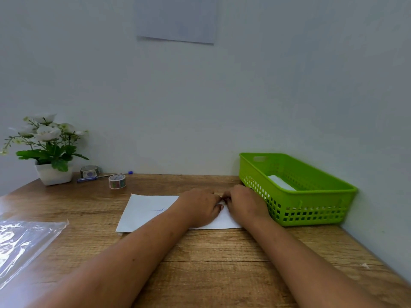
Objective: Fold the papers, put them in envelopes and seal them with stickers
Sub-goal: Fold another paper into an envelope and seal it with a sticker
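Observation:
A white envelope (142, 213) lies flat on the wooden table (211, 263), with a faint blue mark on its face. My left hand (200, 207) and my right hand (244, 204) rest on its right half, fingertips meeting at its far edge. The fingers pinch something small there; it is too hidden to name. Two sticker rolls stand at the back left: one patterned roll (117, 181) and a second roll (89, 171) behind it. A white item (281, 182) lies inside the green basket (311, 210).
A potted white flower plant (47, 150) stands at the back left corner. Two pens (97, 177) lie beside the rolls. A clear plastic bag (24, 245) lies at the left edge. The basket stands against the right wall, touching my right hand's side.

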Motion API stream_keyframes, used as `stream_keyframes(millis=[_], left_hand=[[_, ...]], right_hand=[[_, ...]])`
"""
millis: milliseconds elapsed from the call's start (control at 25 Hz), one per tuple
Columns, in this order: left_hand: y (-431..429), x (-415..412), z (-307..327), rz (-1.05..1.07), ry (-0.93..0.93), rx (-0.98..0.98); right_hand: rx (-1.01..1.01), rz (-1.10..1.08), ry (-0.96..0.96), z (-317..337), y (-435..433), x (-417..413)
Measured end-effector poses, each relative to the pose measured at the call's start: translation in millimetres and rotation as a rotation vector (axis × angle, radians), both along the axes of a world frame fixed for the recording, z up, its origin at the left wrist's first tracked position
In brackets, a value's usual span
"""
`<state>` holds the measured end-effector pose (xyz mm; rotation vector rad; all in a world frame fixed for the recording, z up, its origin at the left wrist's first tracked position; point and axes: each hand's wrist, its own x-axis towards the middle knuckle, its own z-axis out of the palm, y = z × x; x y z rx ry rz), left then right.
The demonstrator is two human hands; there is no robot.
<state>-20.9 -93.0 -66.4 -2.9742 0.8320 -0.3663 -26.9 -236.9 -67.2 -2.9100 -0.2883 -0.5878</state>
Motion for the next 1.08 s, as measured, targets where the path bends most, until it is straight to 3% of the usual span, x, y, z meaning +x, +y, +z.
stream_keyframes(millis=[480, 760, 1080], left_hand=[[2.1, -3.4, 1.8, 0.022, 0.052, -0.135], [4.8, -4.0, -6.3, 0.011, -0.039, -0.235], [2.1, -5.1, -4.2, 0.014, -0.063, -0.211]], right_hand=[[-0.004, -0.014, 0.095, 8.9, -3.5, -6.1], [-0.041, 0.047, 0.087, 14.2, -9.2, -16.3], [-0.332, 0.19, 0.109, 20.4, -19.5, -37.1]])
